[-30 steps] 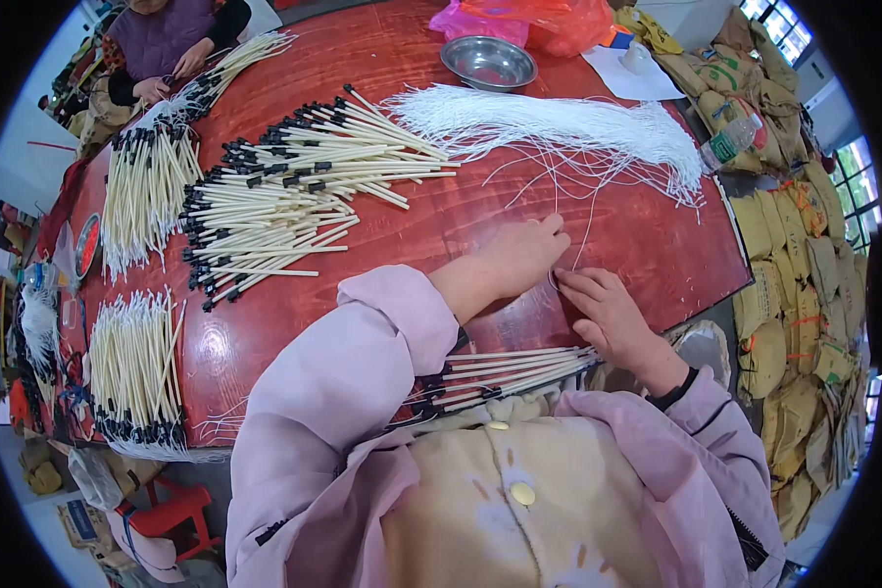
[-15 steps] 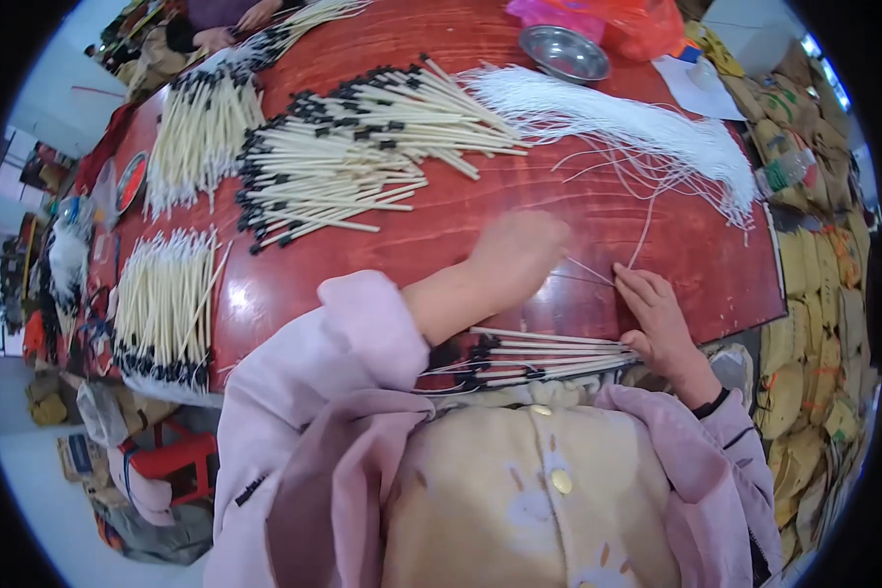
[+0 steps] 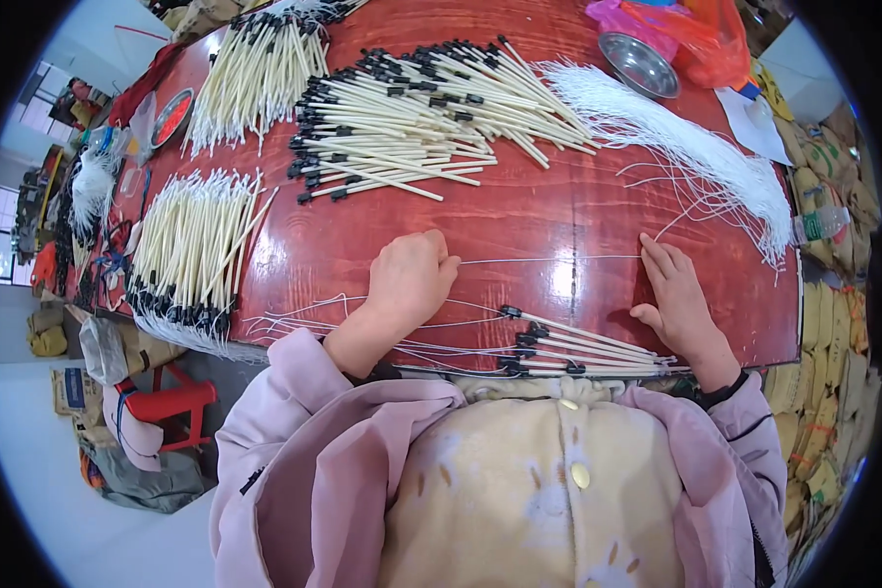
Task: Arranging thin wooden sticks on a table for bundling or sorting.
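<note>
Nearby — sticks [image 3: 590, 334] nr R hand [image 3: 678, 302], bowl [image 3: 639, 65] beyond.

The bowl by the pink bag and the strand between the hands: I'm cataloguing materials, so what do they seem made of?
Bowl: probably polished metal, given its grey, shiny reflections. Strand: thin, pale, smooth-looking, perhaps plastic or textile cord; the view leaves that open.

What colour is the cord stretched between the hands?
The cord is white, showing best in the head view.

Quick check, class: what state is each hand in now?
Left hand: closed, holding a white cord.
Right hand: open, touching the same cord.
</note>
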`<state>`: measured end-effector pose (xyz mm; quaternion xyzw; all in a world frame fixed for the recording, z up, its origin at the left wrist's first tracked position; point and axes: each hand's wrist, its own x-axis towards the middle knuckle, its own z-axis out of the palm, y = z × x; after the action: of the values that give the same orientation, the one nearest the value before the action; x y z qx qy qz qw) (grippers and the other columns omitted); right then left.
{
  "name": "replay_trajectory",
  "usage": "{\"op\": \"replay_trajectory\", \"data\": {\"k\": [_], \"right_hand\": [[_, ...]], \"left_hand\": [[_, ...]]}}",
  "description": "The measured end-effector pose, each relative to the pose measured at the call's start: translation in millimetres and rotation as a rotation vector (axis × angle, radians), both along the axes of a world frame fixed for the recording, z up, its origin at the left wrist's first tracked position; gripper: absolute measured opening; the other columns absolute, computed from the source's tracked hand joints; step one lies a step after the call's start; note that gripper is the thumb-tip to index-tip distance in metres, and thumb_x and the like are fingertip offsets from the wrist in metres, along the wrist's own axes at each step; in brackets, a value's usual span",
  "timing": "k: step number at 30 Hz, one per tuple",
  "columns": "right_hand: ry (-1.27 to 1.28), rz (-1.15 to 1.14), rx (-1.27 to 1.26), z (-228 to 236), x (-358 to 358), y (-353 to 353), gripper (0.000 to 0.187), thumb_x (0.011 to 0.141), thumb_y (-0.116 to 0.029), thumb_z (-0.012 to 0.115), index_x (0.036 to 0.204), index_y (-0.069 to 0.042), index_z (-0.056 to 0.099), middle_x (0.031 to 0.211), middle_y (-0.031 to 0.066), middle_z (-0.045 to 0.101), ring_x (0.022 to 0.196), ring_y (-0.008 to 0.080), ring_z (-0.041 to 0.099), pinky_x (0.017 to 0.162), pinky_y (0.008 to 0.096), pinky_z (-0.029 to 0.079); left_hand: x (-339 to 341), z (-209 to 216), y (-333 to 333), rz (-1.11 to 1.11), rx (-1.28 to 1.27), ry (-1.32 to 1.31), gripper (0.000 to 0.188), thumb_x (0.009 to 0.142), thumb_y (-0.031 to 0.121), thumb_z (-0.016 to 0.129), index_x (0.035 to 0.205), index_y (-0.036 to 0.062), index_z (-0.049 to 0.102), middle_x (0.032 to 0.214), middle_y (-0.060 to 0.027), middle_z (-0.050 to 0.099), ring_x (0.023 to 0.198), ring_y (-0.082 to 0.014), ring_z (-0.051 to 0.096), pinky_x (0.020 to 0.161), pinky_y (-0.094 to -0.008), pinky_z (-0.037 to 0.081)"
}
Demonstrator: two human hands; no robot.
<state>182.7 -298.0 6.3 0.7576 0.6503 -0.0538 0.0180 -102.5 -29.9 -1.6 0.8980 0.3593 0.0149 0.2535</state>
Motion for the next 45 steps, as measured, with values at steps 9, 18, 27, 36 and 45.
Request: {"op": "replay_trajectory", "data": {"k": [9, 18, 27, 36, 45], "right_hand": [[0.095, 0.002, 0.064, 1, 1, -5, 0.102, 0.094, -0.075, 0.038, 0.145, 0.014, 0.042, 0.158, 0.0234, 0.037, 0.138, 0.0428, 0.038, 0.118, 0.0489, 0.030], [0.145, -0.046, 0.103, -5, 0, -2, 0.101, 0.093, -0.075, 0.042, 0.143, 0.013, 0.045, 0.155, 0.0231, 0.041, 0.136, 0.0418, 0.041, 0.117, 0.0479, 0.032], [0.116, -0.066, 0.123, -3, -3, 1, 0.099, 0.084, -0.066, 0.062, 0.139, 0.015, 0.048, 0.150, 0.0244, 0.045, 0.132, 0.0406, 0.044, 0.114, 0.0475, 0.035], [0.082, -0.089, 0.121, -2, -10, 4, 0.101, 0.082, -0.067, 0.064, 0.137, 0.016, 0.050, 0.146, 0.0245, 0.048, 0.130, 0.0398, 0.046, 0.112, 0.0473, 0.037], [0.063, -0.116, 0.073, 6, -15, 8, 0.100, 0.080, -0.065, 0.066, 0.137, 0.016, 0.050, 0.146, 0.0255, 0.047, 0.130, 0.0414, 0.046, 0.114, 0.0469, 0.036]], "left_hand": [[8, -16, 79, -0.246, 0.585, -0.249, 0.020, 0.087, 0.011, 0.065, 0.107, 0.0081, 0.064, 0.100, -0.0115, 0.061, 0.094, -0.0329, 0.065, 0.074, -0.0485, 0.054], [-5, 10, 73, -0.499, 0.551, -0.347, 0.017, 0.088, 0.007, 0.062, 0.105, 0.0098, 0.065, 0.095, -0.0112, 0.060, 0.091, -0.0325, 0.063, 0.074, -0.0462, 0.050], [-52, -8, 18, -0.152, 0.123, -0.301, 0.008, 0.092, 0.005, 0.065, 0.100, 0.0036, 0.066, 0.093, -0.0159, 0.062, 0.088, -0.0387, 0.063, 0.076, -0.0454, 0.052], [-50, -11, 17, -0.171, 0.135, -0.289, 0.009, 0.094, 0.012, 0.064, 0.101, 0.0060, 0.066, 0.093, -0.0138, 0.061, 0.092, -0.0370, 0.063, 0.078, -0.0477, 0.052], [-46, -8, 13, -0.175, 0.123, -0.291, 0.009, 0.094, 0.012, 0.065, 0.100, 0.0061, 0.066, 0.094, -0.0137, 0.061, 0.092, -0.0370, 0.064, 0.077, -0.0477, 0.052]]}}
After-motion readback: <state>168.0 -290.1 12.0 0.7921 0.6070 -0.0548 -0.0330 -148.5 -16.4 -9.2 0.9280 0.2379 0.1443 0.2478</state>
